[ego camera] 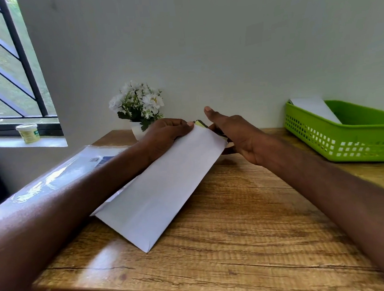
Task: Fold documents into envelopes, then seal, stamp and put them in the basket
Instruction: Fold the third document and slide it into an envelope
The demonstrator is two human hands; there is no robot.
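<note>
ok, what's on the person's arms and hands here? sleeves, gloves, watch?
Nothing worn that shows: left hand and right hand are bare, no gloves, rings or watch visible. Both forearms are bare to the frame edge, so no sleeves in view.

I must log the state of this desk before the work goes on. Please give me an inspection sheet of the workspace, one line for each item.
Surface: wooden table, grain pattern, a dark crack line near the front edge.
Job's things: white envelope lying slanted on the table; green basket at the right with a white envelope inside.
Clutter: clear plastic pack at the left; small object behind the held envelope, too hidden to name.
Grippers: left hand grips the envelope's far end; right hand beside that end, thumb raised.
Cables: nothing seen.
Surroundings: white flowers in a pot; barred window; small tub on the sill.
</note>
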